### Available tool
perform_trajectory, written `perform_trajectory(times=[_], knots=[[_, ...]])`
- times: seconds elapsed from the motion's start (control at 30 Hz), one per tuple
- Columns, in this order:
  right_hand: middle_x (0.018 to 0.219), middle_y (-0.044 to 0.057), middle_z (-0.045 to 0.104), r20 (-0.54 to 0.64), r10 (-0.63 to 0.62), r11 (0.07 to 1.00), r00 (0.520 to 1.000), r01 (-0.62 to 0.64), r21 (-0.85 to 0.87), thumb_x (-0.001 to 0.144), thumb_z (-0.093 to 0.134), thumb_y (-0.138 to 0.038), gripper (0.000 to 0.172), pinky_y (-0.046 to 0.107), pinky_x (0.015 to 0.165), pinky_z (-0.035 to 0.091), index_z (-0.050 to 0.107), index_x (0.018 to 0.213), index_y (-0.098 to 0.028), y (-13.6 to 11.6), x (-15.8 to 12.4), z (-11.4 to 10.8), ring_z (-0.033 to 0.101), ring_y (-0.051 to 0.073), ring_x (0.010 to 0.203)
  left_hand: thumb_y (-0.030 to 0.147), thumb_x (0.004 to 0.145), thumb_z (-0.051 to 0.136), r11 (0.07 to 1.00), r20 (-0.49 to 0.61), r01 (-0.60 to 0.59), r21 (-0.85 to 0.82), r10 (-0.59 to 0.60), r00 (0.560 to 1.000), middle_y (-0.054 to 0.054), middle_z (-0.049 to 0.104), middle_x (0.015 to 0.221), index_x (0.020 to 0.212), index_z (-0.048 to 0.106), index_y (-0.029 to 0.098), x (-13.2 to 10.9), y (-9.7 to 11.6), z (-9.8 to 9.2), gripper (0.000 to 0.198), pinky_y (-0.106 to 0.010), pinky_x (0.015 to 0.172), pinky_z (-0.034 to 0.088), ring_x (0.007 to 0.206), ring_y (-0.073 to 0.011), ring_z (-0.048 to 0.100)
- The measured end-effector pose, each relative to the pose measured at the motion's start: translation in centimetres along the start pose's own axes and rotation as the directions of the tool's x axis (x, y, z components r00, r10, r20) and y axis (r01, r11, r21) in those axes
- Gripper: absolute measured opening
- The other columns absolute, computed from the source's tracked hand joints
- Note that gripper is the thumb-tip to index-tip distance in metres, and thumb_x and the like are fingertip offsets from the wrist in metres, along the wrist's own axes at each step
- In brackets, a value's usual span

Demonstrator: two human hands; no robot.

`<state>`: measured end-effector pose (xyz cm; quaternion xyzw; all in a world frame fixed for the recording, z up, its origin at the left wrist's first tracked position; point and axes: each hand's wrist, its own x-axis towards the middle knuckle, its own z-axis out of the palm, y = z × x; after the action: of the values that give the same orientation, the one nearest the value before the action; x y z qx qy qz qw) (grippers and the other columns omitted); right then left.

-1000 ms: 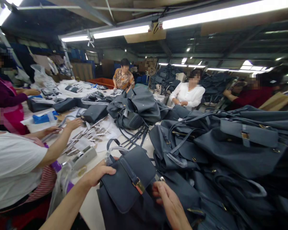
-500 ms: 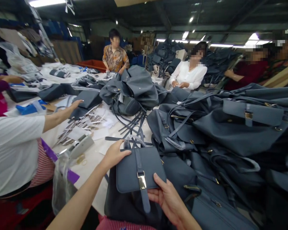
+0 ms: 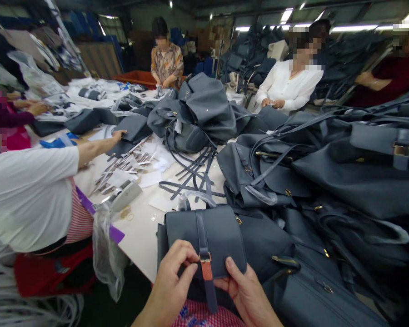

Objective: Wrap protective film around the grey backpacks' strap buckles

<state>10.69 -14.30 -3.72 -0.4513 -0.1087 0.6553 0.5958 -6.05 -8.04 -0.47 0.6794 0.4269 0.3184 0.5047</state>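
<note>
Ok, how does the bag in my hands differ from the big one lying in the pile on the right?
The bag in your hands is held up by your left hand and right hand, while the big bag in the pile lies slumped among others. The held bag's flap shows whole; the pile bag runs past the frame edge. Both are slate-blue with a metal-buckled strap.

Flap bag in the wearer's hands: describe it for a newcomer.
At the near edge of the white table, beside the heap of slate-blue bags, find the left hand and right hand. Between them is the flap bag, held up, its buckled strap down the middle.
</note>
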Motion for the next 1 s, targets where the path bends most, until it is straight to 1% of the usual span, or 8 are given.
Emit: perform_trajectory(times=[0.1,0.17,0.33,0.43,0.67,0.73,0.87,1.0], knots=[[0.100,0.011,0.077,-0.005,-0.002,1.000,1.000,0.002,0.000,0.077,0.080,-0.045,0.040,0.043,0.077,0.060,0.070,0.101,-0.015,0.4,-0.1,-0.2,0.072,0.029,0.091,0.015,0.084,0.054,1.000,0.011,0.023,-0.008,-0.023,1.000,-0.004,0.058,0.096,0.086,0.067,0.022,-0.2,-0.3,0.6,0.015,-0.027,0.084,0.045,0.091,-0.0181,0.058],[0.099,0.011,0.077,-0.002,0.004,1.000,1.000,-0.004,0.005,0.075,0.081,-0.045,0.040,0.044,0.078,0.060,0.070,0.100,-0.016,0.5,0.0,-0.2,0.072,0.029,0.090,0.015,0.084,0.056,1.000,-0.023,0.029,-0.005,-0.029,0.999,-0.004,0.058,0.097,0.087,0.067,0.023,-0.4,-0.6,1.0,0.014,-0.027,0.086,0.045,0.093,-0.0183,0.058],[0.099,0.013,0.077,0.014,0.003,1.000,1.000,-0.003,-0.004,0.077,0.078,-0.050,0.044,0.047,0.075,0.061,0.070,0.102,-0.014,0.5,0.1,-0.3,0.073,0.031,0.087,0.017,0.086,0.057,0.998,-0.159,-0.035,0.048,0.042,0.986,-0.003,0.059,0.094,0.082,0.068,0.022,-0.5,-1.4,2.1,0.012,-0.025,0.081,0.047,0.090,-0.0171,0.060],[0.100,0.014,0.077,0.008,0.014,1.000,1.000,-0.014,0.000,0.076,0.080,-0.047,0.045,0.046,0.073,0.061,0.068,0.102,-0.013,0.4,0.0,-0.1,0.073,0.031,0.088,0.017,0.088,0.056,0.993,-0.171,-0.085,0.080,0.098,0.980,-0.003,0.059,0.090,0.084,0.069,0.022,-0.4,-1.6,2.4,0.015,-0.024,0.076,0.048,0.084,-0.0159,0.060],[0.098,0.013,0.077,-0.091,0.162,0.973,0.983,-0.143,0.182,0.074,0.085,-0.035,0.048,0.037,0.073,0.063,0.061,0.107,-0.011,-1.1,-0.3,1.3,0.075,0.028,0.088,0.013,0.095,0.049,0.979,-0.130,-0.192,0.070,0.200,0.971,-0.003,0.061,0.094,0.094,0.067,0.023,0.3,-1.0,0.6,0.021,-0.021,0.080,0.050,0.089,-0.0139,0.061],[0.098,0.015,0.077,-0.097,0.191,0.962,0.977,-0.167,0.216,0.072,0.087,-0.031,0.049,0.032,0.069,0.063,0.061,0.107,-0.008,-1.6,-0.3,1.6,0.075,0.027,0.088,0.010,0.095,0.048,0.951,-0.103,-0.283,0.125,0.296,0.950,-0.003,0.060,0.098,0.098,0.067,0.023,0.2,-0.8,-0.1,0.023,-0.021,0.081,0.050,0.091,-0.0134,0.061],[0.100,0.017,0.077,-0.092,0.220,0.945,0.971,-0.188,0.267,0.068,0.089,-0.026,0.051,0.031,0.066,0.064,0.060,0.106,-0.006,-2.3,-0.4,2.0,0.074,0.029,0.090,0.005,0.093,0.049,0.841,-0.014,-0.476,0.257,0.496,0.868,-0.006,0.059,0.099,0.102,0.066,0.019,0.0,-0.6,-0.6,0.024,-0.019,0.079,0.051,0.091,-0.0132,0.060],[0.101,0.017,0.077,-0.092,0.204,0.948,0.975,-0.173,0.269,0.071,0.087,-0.025,0.049,0.031,0.067,0.064,0.059,0.107,-0.006,-2.5,-0.8,2.3,0.074,0.029,0.091,0.003,0.093,0.048,0.723,0.075,-0.596,0.348,0.612,0.787,-0.009,0.059,0.098,0.107,0.065,0.014,0.0,-0.5,-0.8,0.024,-0.022,0.079,0.052,0.090,-0.0145,0.059]])
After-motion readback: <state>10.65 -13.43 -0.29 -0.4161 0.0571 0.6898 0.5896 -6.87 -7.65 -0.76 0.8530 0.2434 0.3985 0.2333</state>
